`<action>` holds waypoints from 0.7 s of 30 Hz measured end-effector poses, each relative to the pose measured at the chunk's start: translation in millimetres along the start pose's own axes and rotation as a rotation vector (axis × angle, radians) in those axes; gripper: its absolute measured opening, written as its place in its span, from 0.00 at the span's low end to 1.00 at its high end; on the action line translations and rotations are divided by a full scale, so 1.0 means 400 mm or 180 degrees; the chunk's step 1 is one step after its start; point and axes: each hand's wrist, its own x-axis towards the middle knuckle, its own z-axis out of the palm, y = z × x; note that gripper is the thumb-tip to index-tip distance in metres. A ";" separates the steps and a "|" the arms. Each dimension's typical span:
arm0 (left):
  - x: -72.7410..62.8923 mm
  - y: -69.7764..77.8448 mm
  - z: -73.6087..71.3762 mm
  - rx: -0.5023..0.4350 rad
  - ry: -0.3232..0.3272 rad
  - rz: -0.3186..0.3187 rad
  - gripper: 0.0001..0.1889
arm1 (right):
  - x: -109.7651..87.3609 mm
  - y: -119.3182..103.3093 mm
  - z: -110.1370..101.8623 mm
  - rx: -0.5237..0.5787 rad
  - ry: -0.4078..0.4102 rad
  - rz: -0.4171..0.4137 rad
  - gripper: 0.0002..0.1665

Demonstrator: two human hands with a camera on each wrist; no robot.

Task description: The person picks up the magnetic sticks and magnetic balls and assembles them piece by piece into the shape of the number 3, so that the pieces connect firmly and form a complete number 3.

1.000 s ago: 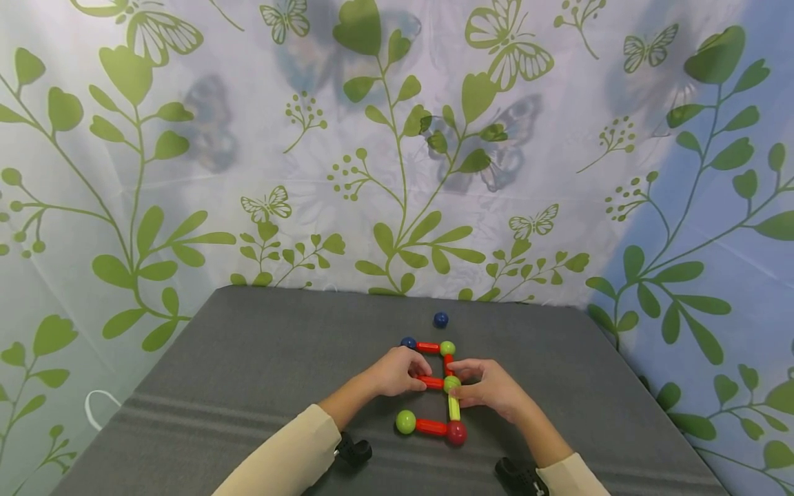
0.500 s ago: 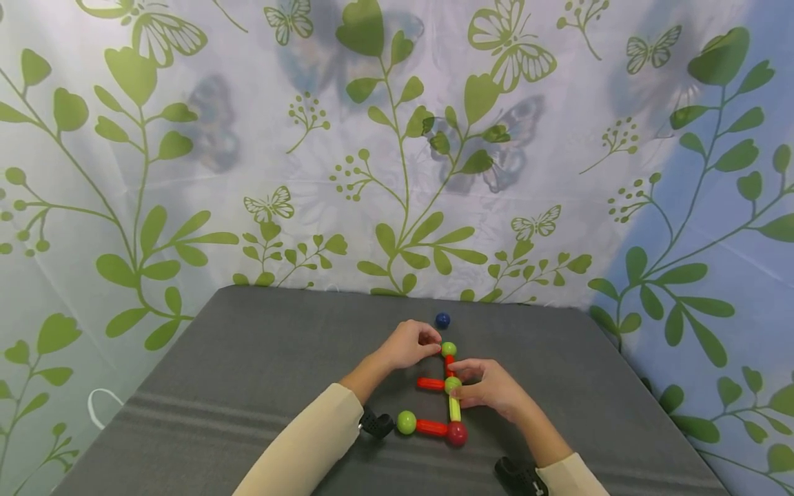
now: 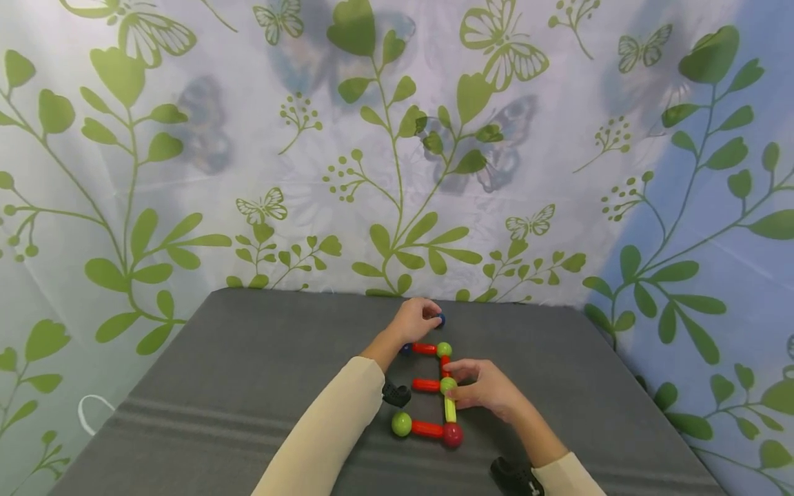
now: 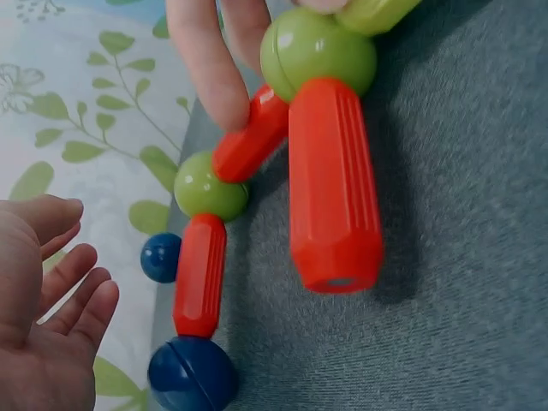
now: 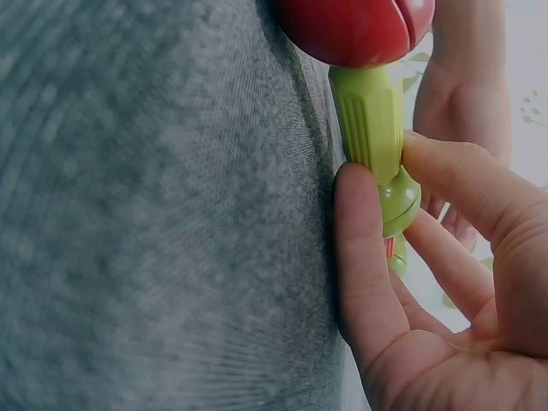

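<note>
My right hand (image 3: 490, 390) holds a magnetic rod-and-ball frame at its middle green ball (image 4: 318, 53) and the adjoining yellow-green rod (image 5: 370, 120). A red ball (image 3: 453, 435) ends that rod at the near corner. From the middle ball a red rod (image 4: 332, 188) sticks out leftward, its far end bare. Farther back, another green ball (image 4: 211, 187) joins a red rod (image 4: 200, 276) tipped with a dark blue ball (image 4: 192, 377). My left hand (image 3: 414, 319), fingers loosely bent, reaches beside a loose blue ball (image 4: 160, 257) behind the frame; a gap shows between them in the left wrist view.
The frame lies on a dark grey cloth-covered table (image 3: 279, 386). A near red rod (image 3: 427, 429) carries a green ball (image 3: 402, 424) at its left end. Behind the table hangs a leaf-and-butterfly patterned curtain (image 3: 310, 158).
My left hand has moved from the middle red rod, past the frame's back blue ball, to beside the loose blue ball. My right hand stays on the frame.
</note>
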 end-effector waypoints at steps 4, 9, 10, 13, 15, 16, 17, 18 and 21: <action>0.012 -0.012 0.008 -0.0009 0.0049 -0.0161 0.14 | 0.000 -0.001 0.000 -0.0032 0.0017 0.0041 0.36; 0.029 -0.033 0.026 0.0068 0.0223 -0.0318 0.14 | 0.004 -0.004 0.001 0.0006 -0.0012 0.0027 0.36; 0.032 -0.037 0.029 0.0063 0.0246 -0.0336 0.15 | 0.004 -0.004 0.002 0.0022 -0.0019 0.0023 0.36; 0.038 -0.047 0.037 0.0079 0.0257 -0.0392 0.16 | 0.005 -0.003 0.002 0.0048 -0.0021 0.0017 0.36; 0.042 -0.052 0.042 0.0124 0.0232 -0.0430 0.17 | 0.006 -0.003 0.002 0.0056 -0.0019 0.0021 0.36; 0.043 -0.053 0.044 0.0160 0.0211 -0.0446 0.18 | 0.005 -0.003 0.002 0.0053 -0.0019 0.0021 0.36; 0.044 -0.053 0.045 0.0202 0.0179 -0.0459 0.19 | 0.005 -0.003 0.001 0.0047 -0.0020 0.0017 0.36; 0.045 -0.052 0.047 0.0250 0.0134 -0.0465 0.20 | 0.004 -0.002 0.000 0.0046 -0.0021 0.0020 0.36; 0.047 -0.043 0.049 0.0329 -0.0006 -0.0441 0.23 | 0.002 0.001 -0.005 0.0045 -0.0010 0.0032 0.36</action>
